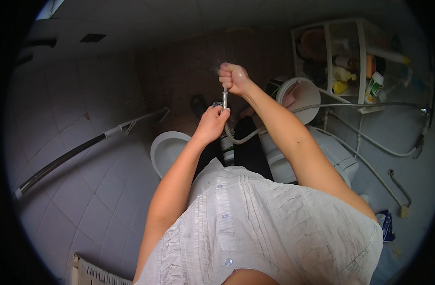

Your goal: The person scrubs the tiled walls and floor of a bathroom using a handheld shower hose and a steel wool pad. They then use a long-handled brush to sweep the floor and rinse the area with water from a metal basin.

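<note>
My left hand (213,124) grips the end of a flexible metal shower hose (225,99), which points away from me. The hose curves beneath that hand and runs off to the right. Just past its open end my right hand (234,79) is curled into a fist and looks wet. A short stream of water (225,89) meets the fist, and droplets spray around it. I see nothing in the curled fingers, though their inside is hidden. Grey scrubber-like material (217,104) shows in part behind my left hand.
A white bucket (311,117) leans at right, near a white plastic shelf (361,57) with several bottles. A white toilet (324,153) stands below it. A white basin (167,149) sits left of my legs, and a metal rail (75,153) crosses the tiled wall.
</note>
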A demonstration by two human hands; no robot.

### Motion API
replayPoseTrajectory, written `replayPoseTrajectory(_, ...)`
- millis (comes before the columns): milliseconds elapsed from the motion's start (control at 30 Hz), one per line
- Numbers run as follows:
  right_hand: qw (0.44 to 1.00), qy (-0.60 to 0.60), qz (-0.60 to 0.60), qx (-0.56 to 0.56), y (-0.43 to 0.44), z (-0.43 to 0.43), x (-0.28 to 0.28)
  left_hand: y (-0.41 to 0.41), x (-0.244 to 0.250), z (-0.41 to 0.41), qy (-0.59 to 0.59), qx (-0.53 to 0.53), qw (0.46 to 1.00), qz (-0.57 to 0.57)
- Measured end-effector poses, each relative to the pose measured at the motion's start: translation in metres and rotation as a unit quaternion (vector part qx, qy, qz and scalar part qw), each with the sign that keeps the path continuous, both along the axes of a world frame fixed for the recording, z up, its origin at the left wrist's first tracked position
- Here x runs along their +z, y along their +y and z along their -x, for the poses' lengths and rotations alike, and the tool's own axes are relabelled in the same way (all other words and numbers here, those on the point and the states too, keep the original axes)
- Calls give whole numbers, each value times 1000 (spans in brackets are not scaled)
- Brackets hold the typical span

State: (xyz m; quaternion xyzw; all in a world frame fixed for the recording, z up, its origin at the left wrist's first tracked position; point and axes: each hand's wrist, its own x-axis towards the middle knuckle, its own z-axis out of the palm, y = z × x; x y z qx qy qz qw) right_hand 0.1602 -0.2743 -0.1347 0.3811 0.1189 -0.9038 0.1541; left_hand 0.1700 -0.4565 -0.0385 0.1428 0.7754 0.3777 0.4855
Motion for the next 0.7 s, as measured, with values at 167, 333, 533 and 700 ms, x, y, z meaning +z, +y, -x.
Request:
replayPoseTrajectory(167,998,44,49,24,-3,8,-13,6,11,-4,-9,-28,1000,-4)
replayPoseTrajectory(333,999,49,10,6,-7,17,-15,13,17,-12,-16,-62,998,-3)
replayPoseTrajectory(533,972,47,-169,154,-5,2,-18,12,11,-12,-12,-30,999,13)
replayPoseTrajectory(700,571,296,-706,295,1,-21,-27,12,12,-3,-62,-9,997,50)
